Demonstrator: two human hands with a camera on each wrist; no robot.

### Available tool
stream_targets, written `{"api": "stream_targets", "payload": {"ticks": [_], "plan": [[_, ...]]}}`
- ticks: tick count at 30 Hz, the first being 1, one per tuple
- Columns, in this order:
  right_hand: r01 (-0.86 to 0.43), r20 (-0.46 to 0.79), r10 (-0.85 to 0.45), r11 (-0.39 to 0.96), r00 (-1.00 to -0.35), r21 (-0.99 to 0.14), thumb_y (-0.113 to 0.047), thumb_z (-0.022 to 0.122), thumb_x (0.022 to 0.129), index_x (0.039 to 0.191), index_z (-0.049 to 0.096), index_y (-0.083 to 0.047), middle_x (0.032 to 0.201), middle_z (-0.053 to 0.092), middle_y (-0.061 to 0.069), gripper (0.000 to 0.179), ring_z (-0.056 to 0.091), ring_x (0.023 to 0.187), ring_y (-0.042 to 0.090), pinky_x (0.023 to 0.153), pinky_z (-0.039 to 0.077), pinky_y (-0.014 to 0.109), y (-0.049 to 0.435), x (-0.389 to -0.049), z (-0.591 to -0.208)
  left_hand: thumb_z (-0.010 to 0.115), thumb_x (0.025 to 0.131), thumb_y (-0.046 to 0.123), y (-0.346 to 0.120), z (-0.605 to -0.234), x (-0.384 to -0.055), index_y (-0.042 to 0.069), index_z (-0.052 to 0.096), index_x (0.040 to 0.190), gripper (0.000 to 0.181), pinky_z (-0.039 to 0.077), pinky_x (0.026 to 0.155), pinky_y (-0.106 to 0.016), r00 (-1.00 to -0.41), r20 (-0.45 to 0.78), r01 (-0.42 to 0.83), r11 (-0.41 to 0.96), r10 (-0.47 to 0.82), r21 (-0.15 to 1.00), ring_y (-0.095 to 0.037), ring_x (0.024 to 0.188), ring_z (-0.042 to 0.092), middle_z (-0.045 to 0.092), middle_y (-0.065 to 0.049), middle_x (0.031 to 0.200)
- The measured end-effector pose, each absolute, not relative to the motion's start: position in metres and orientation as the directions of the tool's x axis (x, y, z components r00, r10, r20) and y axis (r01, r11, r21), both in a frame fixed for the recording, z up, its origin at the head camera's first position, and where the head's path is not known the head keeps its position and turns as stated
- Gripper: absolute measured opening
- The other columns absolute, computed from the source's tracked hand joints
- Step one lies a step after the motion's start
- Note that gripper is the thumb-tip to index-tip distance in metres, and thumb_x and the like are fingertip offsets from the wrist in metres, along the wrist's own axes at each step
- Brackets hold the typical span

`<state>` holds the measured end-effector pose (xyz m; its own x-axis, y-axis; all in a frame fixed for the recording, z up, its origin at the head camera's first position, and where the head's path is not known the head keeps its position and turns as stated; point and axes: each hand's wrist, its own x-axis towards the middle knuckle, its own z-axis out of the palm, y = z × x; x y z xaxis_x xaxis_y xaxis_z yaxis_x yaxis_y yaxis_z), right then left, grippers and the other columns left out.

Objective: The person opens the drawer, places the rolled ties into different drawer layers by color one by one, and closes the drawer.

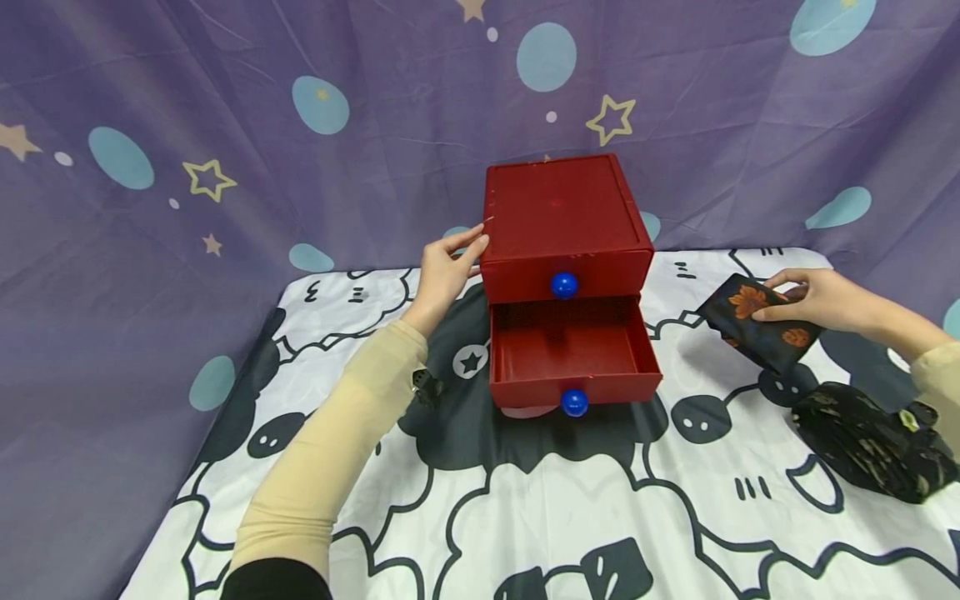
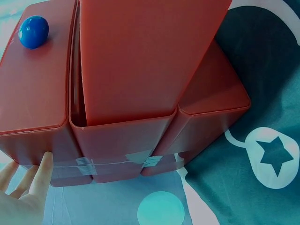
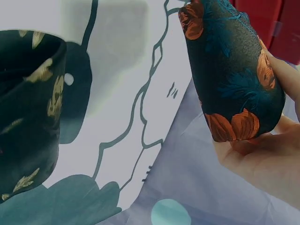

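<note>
Black bag (image 1: 847,433) nearest, at right on the cloth (image 1: 555,508). Beyond it, right hand (image 1: 821,300) grips flowered pouch (image 1: 757,325), long axis slanting down rightward, open lower drawer (image 1: 570,350) to its left. Farther, left hand (image 1: 442,271), fingers unclenched, touches red cabinet's (image 1: 555,208) left side.

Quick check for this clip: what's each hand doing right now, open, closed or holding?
Left hand: open, fingers touching the red drawer unit's side.
Right hand: closed, holding the dark flower-patterned item.
</note>
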<state>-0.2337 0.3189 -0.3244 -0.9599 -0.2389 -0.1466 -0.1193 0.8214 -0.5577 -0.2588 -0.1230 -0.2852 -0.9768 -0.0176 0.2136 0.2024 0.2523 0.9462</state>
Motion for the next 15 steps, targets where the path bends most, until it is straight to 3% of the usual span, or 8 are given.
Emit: {"api": "stream_targets", "payload": {"ticks": [7,15], "plan": [[-0.109,-0.149,-0.242,0.798,-0.959,-0.593,-0.025,0.068,0.078,0.117,0.046,0.007,0.094,0.063,0.022,0.054,0.053,0.069,-0.005,0.056,0.047,0.018,0.314,-0.223,-0.318,0.059,0.086,0.017,-0.123,-0.286,-0.259,0.005,0.058,0.117,0.033,0.054,0.072,-0.028,-0.977,0.213,0.202,0.252,-0.017,0.947,-0.023,0.098,0.058,0.057,-0.009,0.117],[-0.081,-0.166,-0.226,0.789,-0.96,-0.609,-0.027,0.068,0.078,0.118,0.046,0.003,0.092,0.065,0.016,0.054,0.056,0.068,0.001,0.057,0.047,0.018,0.304,-0.213,-0.307,0.058,0.086,0.018,-0.123,-0.284,-0.258,0.006,0.057,0.119,0.034,0.054,0.074,-0.028,-0.981,0.196,0.188,0.245,-0.009,0.951,-0.023,0.101,0.057,0.055,-0.008,0.12]]}}
